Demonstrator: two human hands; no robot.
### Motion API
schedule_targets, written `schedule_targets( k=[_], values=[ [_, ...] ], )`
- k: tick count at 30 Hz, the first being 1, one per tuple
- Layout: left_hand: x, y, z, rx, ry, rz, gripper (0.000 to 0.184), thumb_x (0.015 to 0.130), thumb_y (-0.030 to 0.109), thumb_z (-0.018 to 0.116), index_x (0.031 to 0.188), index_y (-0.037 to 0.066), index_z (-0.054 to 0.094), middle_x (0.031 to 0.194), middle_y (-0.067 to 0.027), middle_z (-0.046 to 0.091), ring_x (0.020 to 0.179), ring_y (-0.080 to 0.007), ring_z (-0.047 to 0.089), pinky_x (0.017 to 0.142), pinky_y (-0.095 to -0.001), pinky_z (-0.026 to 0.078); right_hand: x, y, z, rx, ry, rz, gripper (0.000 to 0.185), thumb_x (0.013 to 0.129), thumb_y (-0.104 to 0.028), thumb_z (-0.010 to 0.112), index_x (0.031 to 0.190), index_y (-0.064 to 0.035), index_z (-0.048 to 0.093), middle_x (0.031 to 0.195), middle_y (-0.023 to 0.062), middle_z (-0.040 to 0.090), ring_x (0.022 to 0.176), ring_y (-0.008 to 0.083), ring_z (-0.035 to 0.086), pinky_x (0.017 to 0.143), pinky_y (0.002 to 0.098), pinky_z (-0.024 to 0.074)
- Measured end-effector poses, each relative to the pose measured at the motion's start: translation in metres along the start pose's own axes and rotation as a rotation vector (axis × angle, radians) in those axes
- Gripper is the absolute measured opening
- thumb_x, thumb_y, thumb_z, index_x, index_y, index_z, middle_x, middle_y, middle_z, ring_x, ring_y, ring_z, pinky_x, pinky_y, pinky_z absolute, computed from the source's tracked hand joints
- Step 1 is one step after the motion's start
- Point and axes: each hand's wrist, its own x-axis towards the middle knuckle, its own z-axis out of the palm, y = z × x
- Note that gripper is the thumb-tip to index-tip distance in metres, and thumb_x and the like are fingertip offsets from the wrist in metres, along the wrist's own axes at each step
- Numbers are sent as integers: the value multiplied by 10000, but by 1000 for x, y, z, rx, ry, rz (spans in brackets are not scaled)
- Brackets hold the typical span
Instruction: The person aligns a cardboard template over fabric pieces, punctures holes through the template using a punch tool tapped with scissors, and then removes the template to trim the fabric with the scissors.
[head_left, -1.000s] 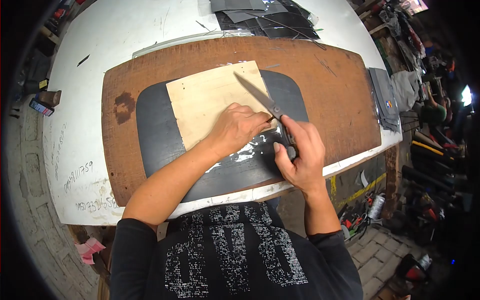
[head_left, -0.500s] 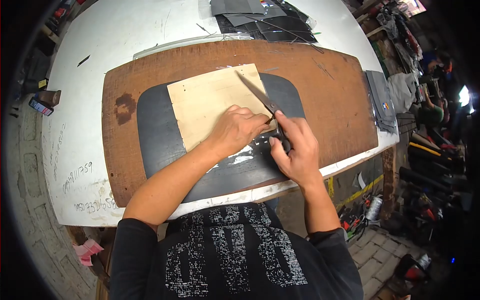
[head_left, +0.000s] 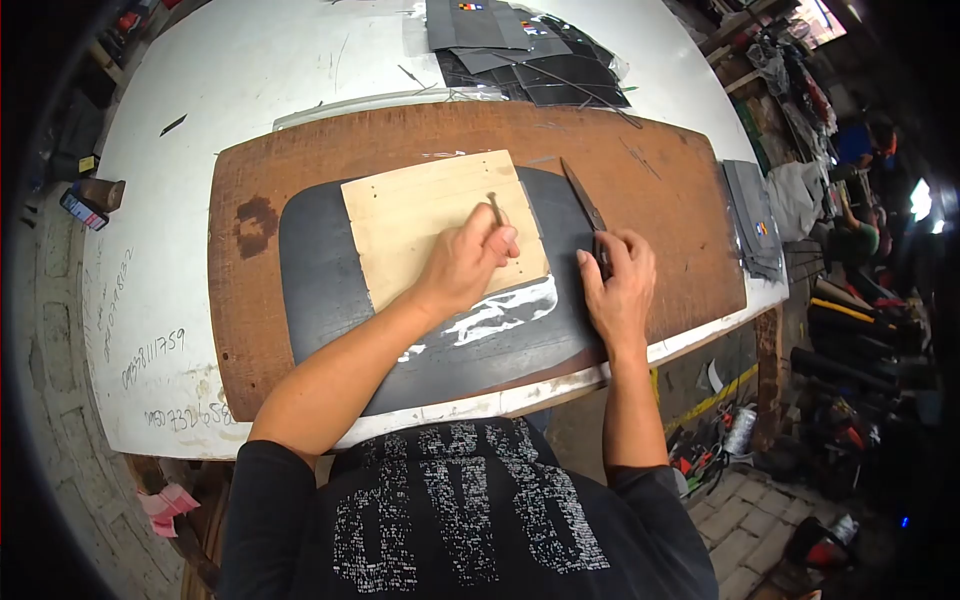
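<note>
My left hand (head_left: 465,262) is closed over the tan board (head_left: 400,220), gripping a thin metal piece (head_left: 496,210) with a flat head, like a nail. Small holes and notches mark the board's corners and edges. Beneath it lies a dark rubber mat (head_left: 318,260), with shiny clear plastic (head_left: 505,312) showing along the board's near edge. To the right, my right hand (head_left: 622,285) is closed around the handles of dark scissors (head_left: 582,195). Their blades look closed and point away from me, over the mat's right edge.
A large brown wooden board (head_left: 690,240) lies under the mat on the white table (head_left: 160,290). Dark sheets in plastic (head_left: 500,45) are piled at the back, and more grey sheets (head_left: 752,215) lie at right. A small box (head_left: 84,208) is at far left.
My right hand has moved right with the scissors, away from the tan board. My left hand has lifted from the board's near right corner, and the nail-like piece now shows upright in it.
</note>
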Motion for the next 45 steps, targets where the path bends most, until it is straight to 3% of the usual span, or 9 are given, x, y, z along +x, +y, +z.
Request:
schedule_targets(
  k=[4,10,13,16,20,28,31,35,45],
  values=[
    [5,-13,-5,-258,140,4,265,1110,250,474,980,23,516,792,-93,693,695,-117,646,647,-271,542,6,-18,13,5,-173,10,222,879,-177,734,1070,-64,742,1074,136,665,1033,339,614,872,466,470],
    [4,-14,-11,-310,134,-25,263,1128,276,434,1031,41,503,818,-112,677,684,-118,607,673,-261,516,21,-44,26,66,-271,96,244,899,-233,744,1021,-21,734,973,161,685,903,373,661,773,458,509],
    [7,-16,-9,-329,178,-15,292,1115,273,463,963,29,513,751,-87,683,640,-114,620,619,-266,519,31,-43,29,148,-353,177,245,938,-237,713,978,5,707,865,147,681,809,328,677,714,435,526],
    [7,-13,-11,-374,183,-18,277,1115,264,461,970,34,510,754,-89,676,644,-111,614,622,-264,520,40,-23,43,549,-518,477,240,980,-226,673,930,9,685,733,83,654,666,196,642,600,364,515],
    [5,-15,-15,-455,215,38,240,1115,248,459,996,44,502,759,-90,663,647,-106,598,629,-258,516,43,-22,43,784,-584,655,222,1014,-186,644,892,-4,676,641,0,603,499,67,515,425,243,388],
    [-11,-16,-65,-383,316,-58,234,1121,271,436,993,81,483,789,-91,644,679,-120,587,659,-263,503,28,-23,50,699,-503,565,216,1021,-169,640,897,7,662,657,-7,597,581,99,520,541,305,433],
    [-25,-16,-95,-299,378,-73,239,1120,278,447,990,83,492,797,-82,642,690,-117,582,664,-264,501,24,-24,46,760,-433,524,198,1024,-162,632,919,2,668,685,-8,604,593,80,517,538,279,424],
    [-33,-17,-105,-256,429,-45,242,1119,285,462,997,81,507,802,-70,642,693,-116,581,669,-262,498,39,-44,22,822,-598,660,112,990,-81,658,1050,12,674,766,-9,670,655,44,546,589,220,432],
    [-34,-27,-117,-168,439,-29,205,1080,223,551,960,56,552,769,-42,637,691,-97,578,673,-250,487,38,-10,5,1163,-216,761,152,982,-12,650,1132,13,655,843,25,718,661,46,612,563,201,465]
  ],
)
